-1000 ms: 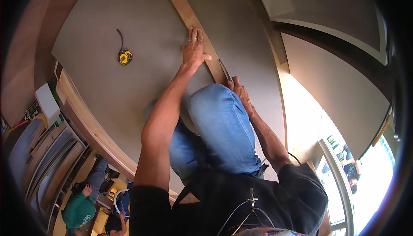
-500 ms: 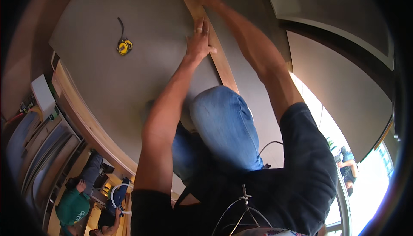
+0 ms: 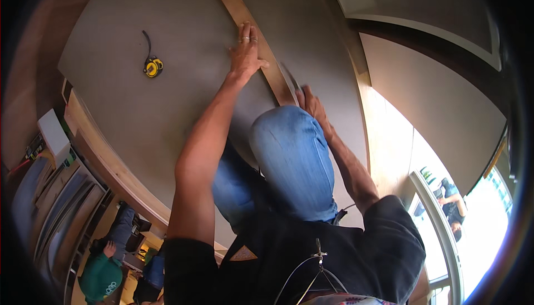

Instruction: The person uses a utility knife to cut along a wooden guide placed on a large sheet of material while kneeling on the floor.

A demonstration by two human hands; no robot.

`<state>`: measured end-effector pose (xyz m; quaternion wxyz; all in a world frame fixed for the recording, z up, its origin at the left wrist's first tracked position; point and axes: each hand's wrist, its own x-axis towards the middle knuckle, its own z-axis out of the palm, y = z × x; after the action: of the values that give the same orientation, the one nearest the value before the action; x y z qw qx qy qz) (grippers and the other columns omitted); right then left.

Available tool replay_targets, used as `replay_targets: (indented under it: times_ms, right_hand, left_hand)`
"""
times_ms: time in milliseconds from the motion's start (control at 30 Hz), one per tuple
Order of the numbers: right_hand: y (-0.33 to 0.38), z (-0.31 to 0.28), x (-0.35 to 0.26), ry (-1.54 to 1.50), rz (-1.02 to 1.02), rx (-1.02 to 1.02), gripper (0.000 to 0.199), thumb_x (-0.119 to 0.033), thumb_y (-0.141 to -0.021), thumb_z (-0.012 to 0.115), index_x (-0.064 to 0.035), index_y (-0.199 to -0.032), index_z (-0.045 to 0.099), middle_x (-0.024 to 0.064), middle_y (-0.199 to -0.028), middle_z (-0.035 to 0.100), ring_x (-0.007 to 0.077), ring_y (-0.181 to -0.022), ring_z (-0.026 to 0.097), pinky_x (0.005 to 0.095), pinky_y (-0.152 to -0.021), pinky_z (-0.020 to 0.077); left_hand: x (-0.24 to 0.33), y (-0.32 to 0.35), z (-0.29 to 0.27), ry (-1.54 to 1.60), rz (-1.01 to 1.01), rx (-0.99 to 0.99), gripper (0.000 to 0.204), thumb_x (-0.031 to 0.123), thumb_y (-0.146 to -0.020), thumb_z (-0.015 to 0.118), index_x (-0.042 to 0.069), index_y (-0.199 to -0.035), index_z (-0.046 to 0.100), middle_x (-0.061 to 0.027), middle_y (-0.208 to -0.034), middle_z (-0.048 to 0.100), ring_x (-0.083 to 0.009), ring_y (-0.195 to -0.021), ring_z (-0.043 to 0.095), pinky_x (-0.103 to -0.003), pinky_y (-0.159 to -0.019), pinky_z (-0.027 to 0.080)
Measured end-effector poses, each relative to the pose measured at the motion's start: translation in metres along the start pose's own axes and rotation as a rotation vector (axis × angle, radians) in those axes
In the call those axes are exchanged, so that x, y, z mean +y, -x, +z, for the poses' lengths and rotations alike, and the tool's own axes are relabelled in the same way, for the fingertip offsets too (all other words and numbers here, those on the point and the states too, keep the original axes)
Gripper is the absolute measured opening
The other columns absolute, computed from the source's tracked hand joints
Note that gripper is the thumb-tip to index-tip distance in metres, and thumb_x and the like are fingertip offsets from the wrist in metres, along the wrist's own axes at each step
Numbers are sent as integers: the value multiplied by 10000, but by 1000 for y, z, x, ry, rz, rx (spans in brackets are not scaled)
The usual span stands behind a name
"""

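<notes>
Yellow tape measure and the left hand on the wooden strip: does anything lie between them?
Nothing. In the head view only bare grey panel separates the tape measure from the left hand on the wooden strip.

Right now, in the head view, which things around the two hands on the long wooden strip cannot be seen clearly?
- Near end of the long wooden strip: hidden behind the blue-jeans knee.
- Right hand: fingertips blurred; whether it holds a tool cannot be told.
- Left hand: palm side hidden, pressed flat on the strip.
- Far end of the strip: cut off by the top edge.
- Yellow tape measure on the grey panel: too small for detail.
</notes>
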<state>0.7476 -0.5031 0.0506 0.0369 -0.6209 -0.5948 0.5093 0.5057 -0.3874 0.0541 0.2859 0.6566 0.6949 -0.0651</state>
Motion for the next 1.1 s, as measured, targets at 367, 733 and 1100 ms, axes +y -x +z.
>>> replay_targets:
  times_ms: [367,733,1100]
  right_hand:
    - [-340,5,-180,-59,-219,-19,734,-566,-1012,334,52,-1387,467,325,-1364,536,485,-1285,499,504,-1071,399]
    - [36,13,37,59,163,-140,322,-370,-1040,468,-68,-1148,439,302,-740,648,547,-727,623,622,-624,492]
    - [-246,7,-117,-52,-274,188,599,-499,-1040,340,30,-1245,531,325,-1151,633,506,-1056,608,561,-901,484]
  left_hand:
    - [-8,-2,8,109,14,72,1218,344,-571,946,-10,-1516,265,-115,-1623,158,-298,-1500,212,-625,-1046,457]
    - [0,0,2,49,18,34,1201,332,-602,930,-45,-1523,258,-141,-1648,120,-299,-1530,131,-584,-1108,420]
    - [-1,-1,-1,47,-9,-2,1237,332,-594,939,-21,-1537,221,-116,-1651,100,-306,-1529,122,-632,-1090,423]
